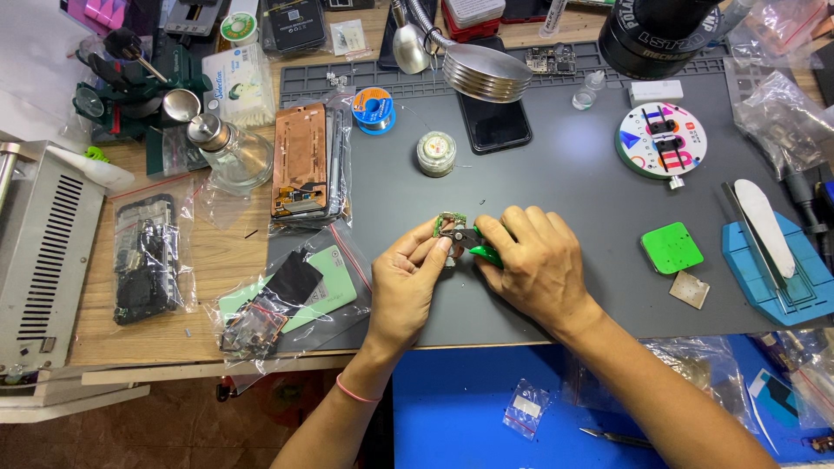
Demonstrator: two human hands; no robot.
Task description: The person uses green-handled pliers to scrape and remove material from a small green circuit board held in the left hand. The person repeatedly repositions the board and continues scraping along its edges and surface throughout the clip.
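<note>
My left hand (pixel 407 282) pinches a small green circuit board (pixel 450 222) between thumb and fingers above the grey work mat (pixel 573 182). My right hand (pixel 532 265) is closed around a green-handled cutter or plier (pixel 483 253), and its dark jaws meet the board. Both hands touch each other at the middle of the mat. A pink band circles my left wrist.
A dark phone (pixel 493 122) and a small round jar (pixel 436 154) lie behind the hands under a lamp head (pixel 486 71). A phone frame in a bag (pixel 301 163) sits left. A green pad (pixel 671 247), round colourful disc (pixel 662 139) and blue holder (pixel 776 269) lie right.
</note>
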